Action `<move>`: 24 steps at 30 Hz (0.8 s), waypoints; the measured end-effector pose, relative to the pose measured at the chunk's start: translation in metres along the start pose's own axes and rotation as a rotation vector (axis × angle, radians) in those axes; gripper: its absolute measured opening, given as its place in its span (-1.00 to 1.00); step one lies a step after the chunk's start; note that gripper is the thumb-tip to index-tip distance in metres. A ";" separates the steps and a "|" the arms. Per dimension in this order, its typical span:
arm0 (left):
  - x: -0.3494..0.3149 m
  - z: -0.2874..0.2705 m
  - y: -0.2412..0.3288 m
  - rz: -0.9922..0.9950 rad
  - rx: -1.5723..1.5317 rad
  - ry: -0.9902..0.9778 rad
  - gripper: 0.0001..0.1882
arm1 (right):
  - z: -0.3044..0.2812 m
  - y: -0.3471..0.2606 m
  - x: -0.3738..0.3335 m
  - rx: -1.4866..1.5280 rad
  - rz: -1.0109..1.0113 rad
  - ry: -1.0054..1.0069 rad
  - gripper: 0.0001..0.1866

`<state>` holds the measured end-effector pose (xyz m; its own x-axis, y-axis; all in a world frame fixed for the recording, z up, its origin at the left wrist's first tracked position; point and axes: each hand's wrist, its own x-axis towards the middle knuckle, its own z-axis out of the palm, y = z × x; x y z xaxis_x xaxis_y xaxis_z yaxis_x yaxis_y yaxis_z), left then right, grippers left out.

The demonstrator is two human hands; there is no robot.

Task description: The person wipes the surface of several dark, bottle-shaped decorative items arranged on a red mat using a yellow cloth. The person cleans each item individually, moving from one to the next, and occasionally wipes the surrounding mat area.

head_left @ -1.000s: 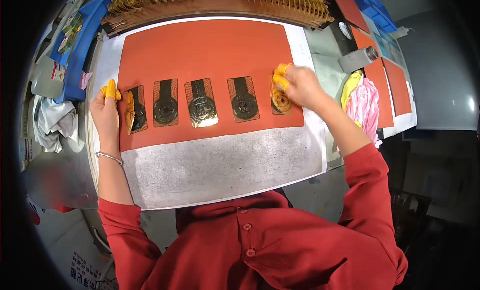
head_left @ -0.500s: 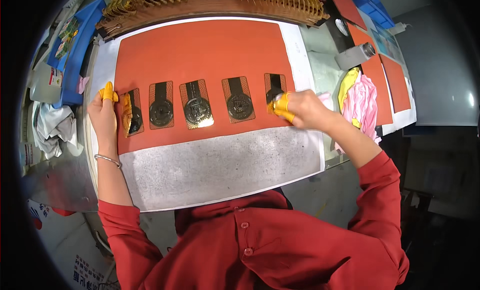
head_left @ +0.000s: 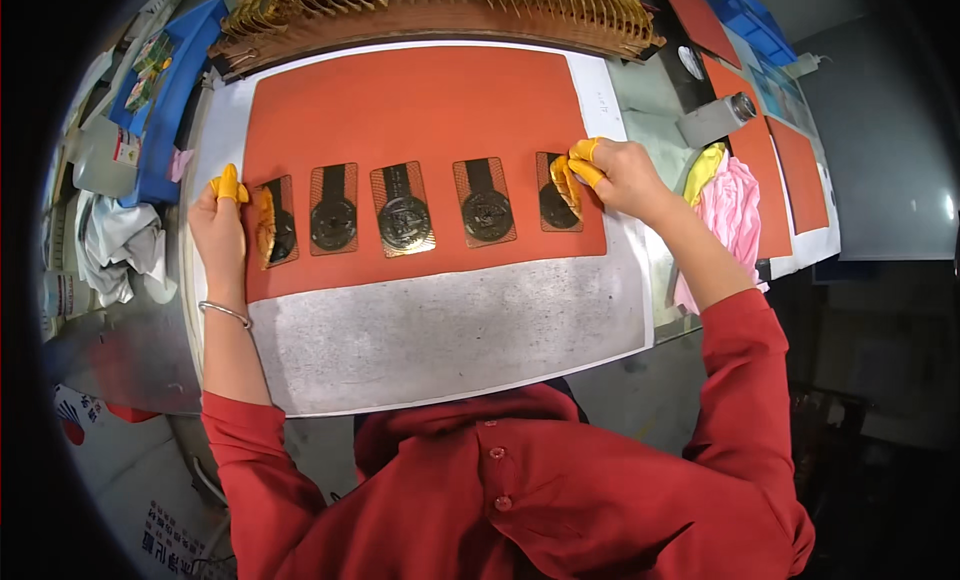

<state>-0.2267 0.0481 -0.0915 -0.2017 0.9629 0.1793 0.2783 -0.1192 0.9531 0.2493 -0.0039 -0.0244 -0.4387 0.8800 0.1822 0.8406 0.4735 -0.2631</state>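
Several thin rectangular cards lie in a row on an orange sheet [head_left: 410,100]; each has a patterned border, a dark vertical band and a round dark relief, like the middle card [head_left: 404,215]. At the sheet's left edge is my left hand [head_left: 217,225], with yellow finger covers on its pinched thumb and finger, beside the leftmost card [head_left: 283,220]. My right hand [head_left: 625,180], also in yellow finger covers, pinches at the upper right corner of the rightmost card [head_left: 552,195]. Whatever lies between the fingertips of either hand is too small to make out.
A grey metal plate [head_left: 450,330] shows in front of the orange sheet. Behind it stands a brown rack [head_left: 440,30] of gold-coloured pieces. To the right are a grey bottle [head_left: 715,120] and a pink cloth [head_left: 732,210]. A blue tray [head_left: 155,175] and white cloth [head_left: 125,240] are left.
My right hand has moved up from the rightmost card's middle to its upper right corner, uncovering its round relief. My left hand stays by the sheet's left edge. The whole view has shifted slightly.
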 end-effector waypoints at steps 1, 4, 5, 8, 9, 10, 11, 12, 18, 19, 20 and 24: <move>-0.003 0.004 0.006 0.016 0.010 0.003 -0.81 | 0.003 0.001 -0.008 0.007 -0.017 -0.010 -0.89; -0.009 0.007 0.012 0.002 -0.015 0.047 -0.78 | 0.002 -0.034 -0.041 0.079 -0.059 -0.136 -0.90; -0.010 0.010 0.024 0.004 0.067 0.034 -0.77 | -0.001 -0.038 -0.045 0.077 -0.089 -0.142 -0.89; -0.007 0.013 0.019 -0.023 -0.004 0.016 -0.76 | -0.002 -0.050 -0.047 0.110 -0.156 -0.116 -0.88; -0.008 0.011 0.015 -0.035 -0.076 0.013 -0.75 | -0.002 -0.057 -0.033 0.138 -0.189 -0.076 -0.88; -0.009 0.010 0.014 -0.039 -0.071 0.017 -0.76 | -0.001 -0.064 -0.020 0.161 -0.210 -0.039 -0.88; -0.008 0.012 0.015 -0.035 -0.075 0.017 -0.76 | 0.002 -0.071 -0.008 0.191 -0.256 -0.040 -0.89; -0.007 0.013 0.015 -0.032 -0.078 0.019 -0.76 | 0.014 -0.072 -0.002 0.139 -0.258 -0.100 -0.90; -0.006 0.013 0.017 -0.035 -0.096 0.012 -0.77 | 0.025 -0.056 0.060 -0.027 -0.174 -0.098 -0.90; -0.006 0.015 0.018 -0.019 -0.093 0.017 -0.77 | 0.025 -0.057 0.063 0.002 -0.165 -0.097 -0.91; -0.008 0.013 0.020 -0.010 -0.090 0.015 -0.77 | 0.029 -0.061 0.057 0.053 -0.233 -0.123 -0.93; -0.008 0.009 0.016 -0.020 -0.028 0.029 -0.77 | 0.034 -0.092 0.021 0.203 -0.426 -0.202 -0.93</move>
<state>-0.2117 0.0404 -0.0801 -0.2339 0.9580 0.1662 0.2473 -0.1067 0.9630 0.1526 -0.0279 -0.0284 -0.7983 0.5876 0.1321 0.5040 0.7719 -0.3875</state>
